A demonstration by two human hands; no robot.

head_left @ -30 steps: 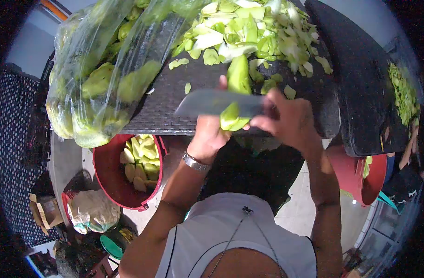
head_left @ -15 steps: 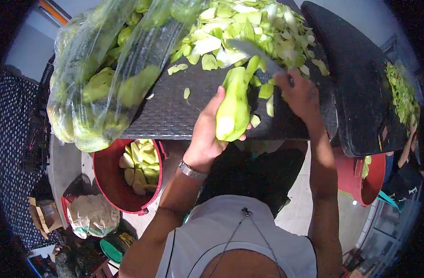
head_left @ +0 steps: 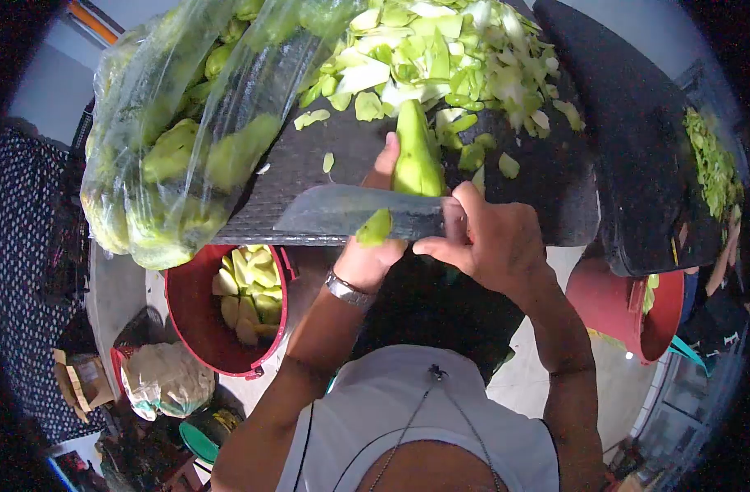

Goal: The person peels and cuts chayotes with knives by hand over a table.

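My left hand [head_left: 365, 262] is wrapped round a pale green chayote [head_left: 416, 156], which points away from me over the table edge. Gripped in my right hand [head_left: 504, 238] is a knife [head_left: 326, 210], its broad blade lying crosswise over the near end of the chayote and partly hiding my left fingers. A green piece of peel [head_left: 373, 228] clings to the blade. Beyond the chayote, a heap of peelings [head_left: 449, 57] covers the far part of the dark woven table [head_left: 301, 184].
A clear plastic bag [head_left: 170, 164] full of chayotes stands at the left of the table. Below it is a red bucket [head_left: 178, 316] holding peeled pieces. Another dark table [head_left: 637, 164] with peelings and a second red bucket [head_left: 609, 303] are on the right, with a person's arm [head_left: 723, 254] beside them.
My right hand has brought the knife from the far end of the chayote back toward me, across its near end. The chayote is now held more upright, pointing straight away.
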